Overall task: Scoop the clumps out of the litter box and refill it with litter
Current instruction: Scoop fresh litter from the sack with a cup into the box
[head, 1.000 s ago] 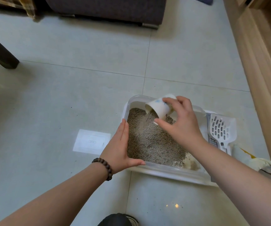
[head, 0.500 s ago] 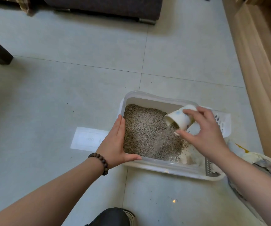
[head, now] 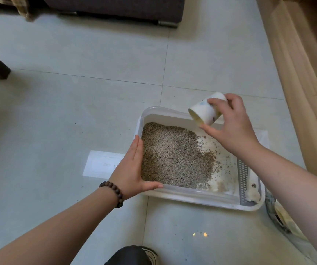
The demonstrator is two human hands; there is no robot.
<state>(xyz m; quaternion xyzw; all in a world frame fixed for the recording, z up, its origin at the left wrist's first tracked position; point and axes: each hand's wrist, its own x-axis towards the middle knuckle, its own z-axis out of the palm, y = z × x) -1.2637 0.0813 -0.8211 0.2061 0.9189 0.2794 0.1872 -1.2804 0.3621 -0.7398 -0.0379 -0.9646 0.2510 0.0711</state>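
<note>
The litter (head: 173, 155) lies heaped in the box's half nearest the left hand (head: 132, 169), leaving bare bottom under the right hand (head: 232, 127). The litter box (head: 201, 197) sits on the floor (head: 77, 92). Left fingers lie straight and pressed together along its rim, likely steadying it. Right fingers curl around a tipped paper cup (head: 205, 111), mouth down over the box, apparently for pouring.
</note>
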